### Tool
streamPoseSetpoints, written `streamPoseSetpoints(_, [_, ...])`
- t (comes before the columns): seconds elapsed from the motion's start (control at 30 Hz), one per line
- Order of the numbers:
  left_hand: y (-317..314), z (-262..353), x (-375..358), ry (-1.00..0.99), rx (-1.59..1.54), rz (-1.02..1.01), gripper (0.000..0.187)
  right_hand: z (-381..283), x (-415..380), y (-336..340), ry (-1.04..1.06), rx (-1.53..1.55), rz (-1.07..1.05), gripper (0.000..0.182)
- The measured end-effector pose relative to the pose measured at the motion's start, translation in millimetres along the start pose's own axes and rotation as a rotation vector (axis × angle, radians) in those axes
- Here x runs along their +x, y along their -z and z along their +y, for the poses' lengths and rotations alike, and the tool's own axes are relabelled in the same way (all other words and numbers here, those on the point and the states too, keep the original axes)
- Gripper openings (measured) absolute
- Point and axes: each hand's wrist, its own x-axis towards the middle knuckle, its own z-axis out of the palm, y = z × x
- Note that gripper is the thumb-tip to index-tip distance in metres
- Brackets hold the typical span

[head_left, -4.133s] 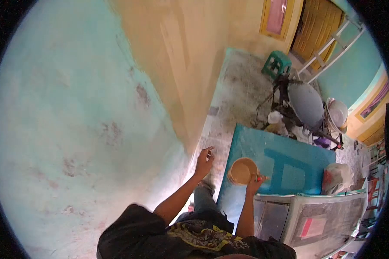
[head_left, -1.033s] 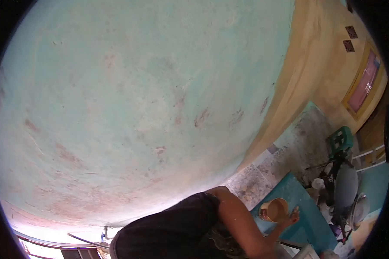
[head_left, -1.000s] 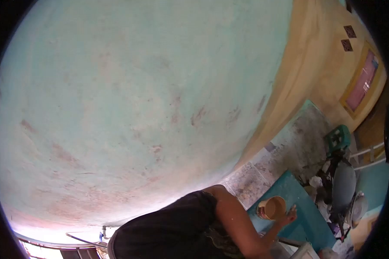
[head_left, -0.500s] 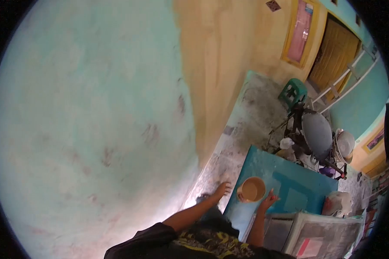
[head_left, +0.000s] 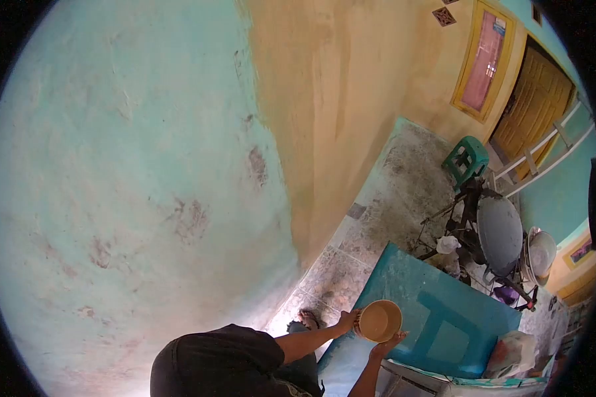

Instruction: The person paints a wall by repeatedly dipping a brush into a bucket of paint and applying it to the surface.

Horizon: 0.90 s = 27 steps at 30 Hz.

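Note:
A round tan container (head_left: 380, 321) with an open top shows a brownish inside, near the left end of the blue-green table (head_left: 404, 281). My left hand (head_left: 348, 321) is on its left side, with the fingers against the wall of the container. At its lower right my right hand (head_left: 389, 345) touches or lies close beside the rim, palm up, with the fingers stretched out. Whether the container rests on the table or is lifted off it cannot be made out.
A part-painted wall (head_left: 179, 165) fills the left side. Beyond the table stand a green stool (head_left: 467, 161), a large grey pan (head_left: 500, 236), stacked basins (head_left: 540, 255) and a white ladder (head_left: 536, 153). A plastic bag (head_left: 512, 354) lies at the table's right end.
My left hand has moved right onto the container, and my right hand has come in at its lower side. The camera view has shifted, and my body leans differently.

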Motion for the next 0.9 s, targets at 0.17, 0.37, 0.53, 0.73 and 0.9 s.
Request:
streamPoseSetpoints(0.17, [-11.5, 75.1, -52.0, 0.162, -0.125, -0.023, 0.052, -51.9, 3.0, -17.5, -0.177, 0.236, -0.07, 0.064])
streamPoseSetpoints(0.37, [32.3, 171.5, -124.7, 0.099, -0.389, -0.227, 0.069, -173.0, 7.1, -65.6, -0.161, 0.384, -0.126, 0.047])
streamPoseSetpoints(0.53, [109.7, 183.8, -156.6, 0.073, -0.588, -0.116, 0.048, -286.1, 16.8, -114.4, -0.228, 0.346, -0.474, 0.039])
streamPoseSetpoints(0.73, [114.7, 266.4, -255.5, -0.271, -0.749, -0.01, 0.053, -392.0, -15.4, -150.5, -0.217, 0.561, -0.737, 0.037])
streamPoseSetpoints(0.9, [123.5, 274.0, -286.4, -0.457, -0.971, -0.43, 0.065, -421.0, -34.0, -164.6, -0.096, 0.403, -0.882, 0.032])
